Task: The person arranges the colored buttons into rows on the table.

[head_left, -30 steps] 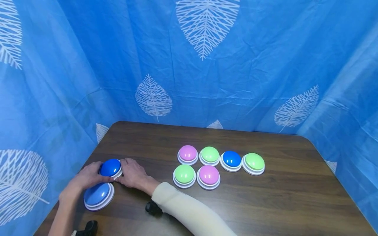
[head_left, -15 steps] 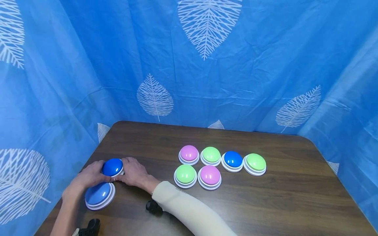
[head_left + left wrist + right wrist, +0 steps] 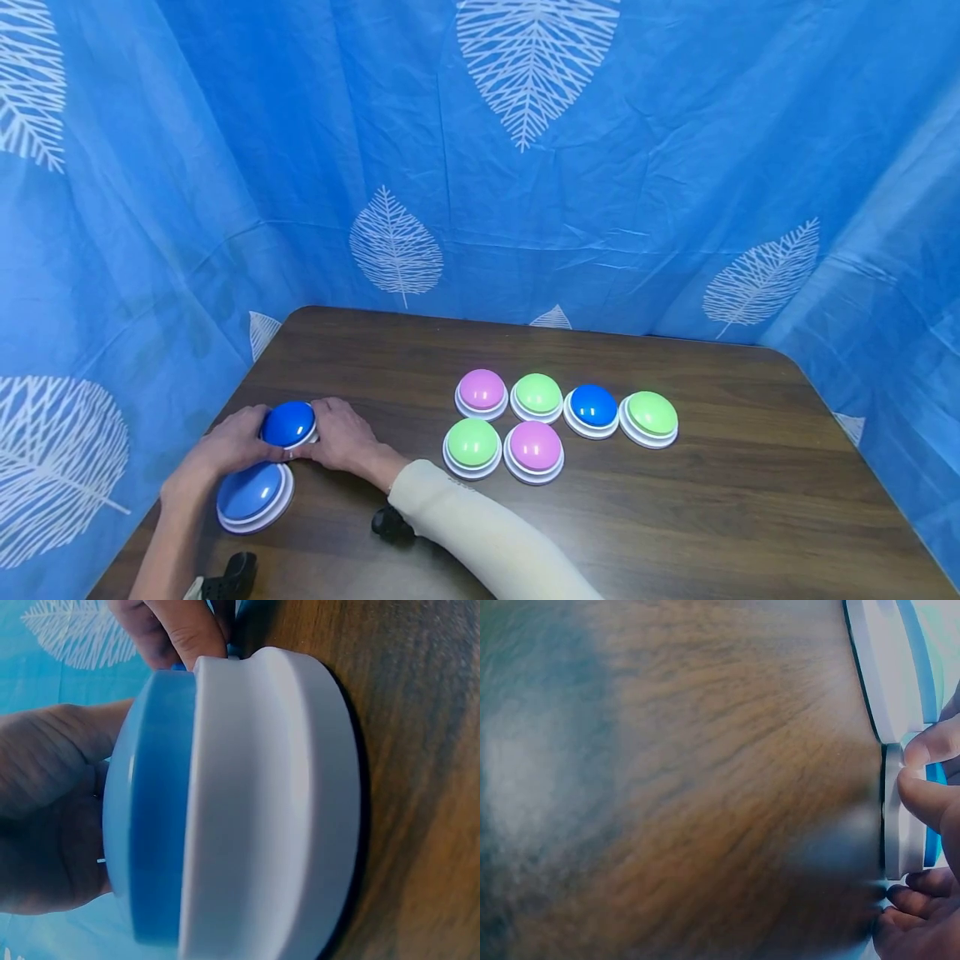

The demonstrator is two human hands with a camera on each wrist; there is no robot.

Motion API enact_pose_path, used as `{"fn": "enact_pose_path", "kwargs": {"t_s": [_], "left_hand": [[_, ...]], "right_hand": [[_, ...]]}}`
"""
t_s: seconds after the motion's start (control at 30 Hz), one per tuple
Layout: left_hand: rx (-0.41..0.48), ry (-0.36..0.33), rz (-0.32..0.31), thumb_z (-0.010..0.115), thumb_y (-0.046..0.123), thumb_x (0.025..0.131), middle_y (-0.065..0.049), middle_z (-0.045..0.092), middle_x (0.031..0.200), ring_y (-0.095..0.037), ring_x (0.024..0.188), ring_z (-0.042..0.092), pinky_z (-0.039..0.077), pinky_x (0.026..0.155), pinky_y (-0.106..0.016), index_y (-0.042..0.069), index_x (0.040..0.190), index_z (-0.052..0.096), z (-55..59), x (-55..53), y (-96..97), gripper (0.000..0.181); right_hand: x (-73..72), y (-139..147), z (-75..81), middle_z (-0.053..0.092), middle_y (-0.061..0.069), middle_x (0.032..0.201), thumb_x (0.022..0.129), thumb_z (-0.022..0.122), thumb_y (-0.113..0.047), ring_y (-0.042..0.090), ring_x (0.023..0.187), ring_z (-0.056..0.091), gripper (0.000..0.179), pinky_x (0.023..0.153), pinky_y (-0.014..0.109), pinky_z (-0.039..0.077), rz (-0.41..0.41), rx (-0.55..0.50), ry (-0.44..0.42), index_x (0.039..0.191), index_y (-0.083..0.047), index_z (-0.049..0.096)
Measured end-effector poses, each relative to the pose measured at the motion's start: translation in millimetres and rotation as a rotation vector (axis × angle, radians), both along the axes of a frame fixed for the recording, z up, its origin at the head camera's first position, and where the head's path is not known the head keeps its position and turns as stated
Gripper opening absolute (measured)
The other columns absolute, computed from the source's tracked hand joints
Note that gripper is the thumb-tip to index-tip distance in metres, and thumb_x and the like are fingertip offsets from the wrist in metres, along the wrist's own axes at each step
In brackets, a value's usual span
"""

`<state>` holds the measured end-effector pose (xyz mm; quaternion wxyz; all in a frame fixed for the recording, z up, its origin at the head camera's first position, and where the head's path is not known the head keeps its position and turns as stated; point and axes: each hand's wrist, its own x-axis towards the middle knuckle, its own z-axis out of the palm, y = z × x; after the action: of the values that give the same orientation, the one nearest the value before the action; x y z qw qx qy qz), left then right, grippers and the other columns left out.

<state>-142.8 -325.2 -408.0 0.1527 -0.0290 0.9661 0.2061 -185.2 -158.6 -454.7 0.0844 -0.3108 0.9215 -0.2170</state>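
At the table's left side, a dark blue dome button (image 3: 288,423) on a white base sits between both hands. My left hand (image 3: 234,442) grips it from the left and my right hand (image 3: 341,437) from the right, thumbs meeting at its near side. In the right wrist view, the right thumb and fingers hold the white base (image 3: 904,847), which lies against the table. Just nearer stands a larger-looking lighter blue button (image 3: 249,493), large in the left wrist view as a blue dome (image 3: 161,810) on a white base. The left hand's far fingers are partly hidden.
Several buttons stand grouped mid-table: a pink button (image 3: 482,392), a green button (image 3: 537,395), a blue button (image 3: 592,407) and a green button (image 3: 651,417) behind, with a green button (image 3: 472,445) and a pink button (image 3: 535,448) in front. A blue leaf-printed curtain (image 3: 480,167) surrounds the table (image 3: 712,500).
Both hands stay on the dark blue button with barely any movement. The whole head view has shifted slightly, so everything appears a little further right.
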Motion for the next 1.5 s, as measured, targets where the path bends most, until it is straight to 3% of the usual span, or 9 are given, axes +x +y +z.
{"fn": "enact_pose_path", "kwargs": {"t_s": [0.37, 0.8, 1.5], "left_hand": [[0.021, 0.027, 0.005, 0.082, 0.037, 0.078, -0.036, 0.054, 0.112, -0.052, 0.101, 0.054, 0.048, 0.083, -0.064, -0.020, 0.128, 0.040, 0.7, -0.1, -1.4, 0.087], [0.041, 0.126, -0.065, 0.084, 0.031, 0.078, -0.036, 0.056, 0.110, -0.050, 0.099, 0.055, 0.049, 0.082, -0.061, -0.022, 0.124, 0.043, 5.3, 2.9, -8.2, 0.081], [0.095, 0.154, -0.045, 0.084, 0.028, 0.079, -0.035, 0.054, 0.112, -0.048, 0.099, 0.055, 0.051, 0.080, -0.061, -0.019, 0.127, 0.042, 26.3, 9.4, -3.7, 0.079]], "right_hand": [[-0.9, 1, -1.0, 0.053, -0.004, 0.135, 0.087, 0.071, -0.050, 0.007, 0.122, 0.050, 0.066, 0.101, 0.022, 0.043, -0.002, -0.044, -0.028, 0.140, -0.017, 0.049], [-3.0, 1, 6.2, 0.055, -0.005, 0.127, 0.083, 0.077, -0.047, 0.005, 0.113, 0.053, 0.066, 0.098, 0.020, 0.044, -0.002, -0.139, -0.079, 0.134, -0.016, 0.049], [-2.8, 11, 27.5, 0.052, -0.004, 0.131, 0.084, 0.079, -0.039, 0.007, 0.118, 0.051, 0.066, 0.099, 0.023, 0.044, 0.027, -0.220, -0.102, 0.137, -0.016, 0.046]]}}
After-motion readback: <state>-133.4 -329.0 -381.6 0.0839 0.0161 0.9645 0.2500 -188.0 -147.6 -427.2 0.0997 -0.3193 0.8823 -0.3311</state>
